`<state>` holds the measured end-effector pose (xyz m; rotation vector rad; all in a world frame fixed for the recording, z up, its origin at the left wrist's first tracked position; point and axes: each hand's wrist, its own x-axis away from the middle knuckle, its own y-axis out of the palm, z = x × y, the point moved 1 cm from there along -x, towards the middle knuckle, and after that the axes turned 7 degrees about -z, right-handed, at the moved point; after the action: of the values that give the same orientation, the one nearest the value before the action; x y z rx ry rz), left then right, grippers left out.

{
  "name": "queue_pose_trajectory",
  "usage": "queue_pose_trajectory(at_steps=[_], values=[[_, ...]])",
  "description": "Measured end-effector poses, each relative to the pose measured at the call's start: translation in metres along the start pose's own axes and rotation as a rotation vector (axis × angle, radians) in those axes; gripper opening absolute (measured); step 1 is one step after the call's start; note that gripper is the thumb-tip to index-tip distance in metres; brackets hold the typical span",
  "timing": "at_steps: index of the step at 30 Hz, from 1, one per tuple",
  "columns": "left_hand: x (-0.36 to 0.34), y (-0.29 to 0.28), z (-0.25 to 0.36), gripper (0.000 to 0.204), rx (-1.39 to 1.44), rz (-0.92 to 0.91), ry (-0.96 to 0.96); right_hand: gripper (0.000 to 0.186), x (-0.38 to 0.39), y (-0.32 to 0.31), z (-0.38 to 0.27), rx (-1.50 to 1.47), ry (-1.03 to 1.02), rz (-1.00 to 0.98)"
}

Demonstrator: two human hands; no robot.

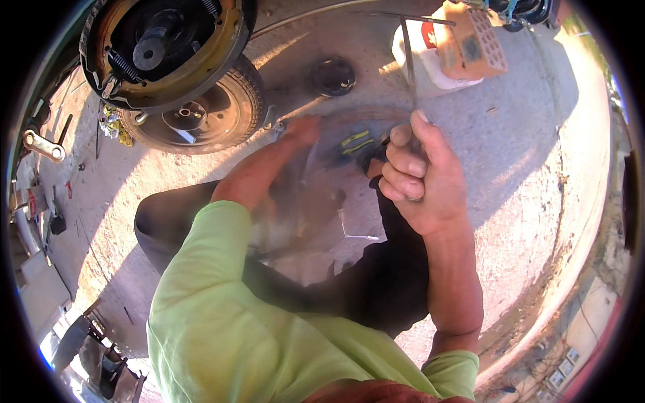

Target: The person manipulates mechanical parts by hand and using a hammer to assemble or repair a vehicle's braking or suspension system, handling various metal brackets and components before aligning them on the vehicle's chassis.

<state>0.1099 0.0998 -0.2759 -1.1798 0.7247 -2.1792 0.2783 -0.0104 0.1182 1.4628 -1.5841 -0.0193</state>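
Observation:
My right hand point(426, 171) is raised on the right side, its fingers curled and the thumb pointing up. From the thumb extends a thin, dark metal rod point(408, 64) with a crossbar at its far end, like a T-handle tool. My left hand point(302, 131) reaches forward near the wheel; blur and haze hide its fingers and anything in them. At the upper left, a drum brake assembly point(232, 50) shows its curved shoes, springs and central shaft. A spoked wheel with a tyre point(252, 101) lies beneath it. An L-shaped metal wrench point(359, 236) rests on the ground between my legs.
A perforated brick point(470, 43) sits against a white plastic container point(437, 75) at the top right. A black round part point(334, 76) lies on the concrete ground beyond my hands. Beside the brake a metal lever point(44, 144) sticks out. Small tools and parts are scattered at the left.

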Motion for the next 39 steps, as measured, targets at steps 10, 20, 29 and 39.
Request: queue_pose_trajectory(at_steps=[10,20,29,39], values=[[0.012,0.024,-0.040,0.038,-0.162,0.162,0.187,0.035,0.002,0.006,-0.002,0.013,0.033,-0.029],[0.040,-0.029,-0.026,0.039,-0.042,0.254,0.272,0.035,0.004,0.002,0.000,0.016,0.033,-0.009],[0.044,-0.016,-0.067,0.041,0.039,0.258,0.307,0.033,0.008,0.007,0.000,0.031,0.043,-0.028],[0.051,-0.009,-0.065,0.044,-0.018,0.236,0.202,0.032,0.003,0.008,0.011,0.076,0.061,-0.015]])
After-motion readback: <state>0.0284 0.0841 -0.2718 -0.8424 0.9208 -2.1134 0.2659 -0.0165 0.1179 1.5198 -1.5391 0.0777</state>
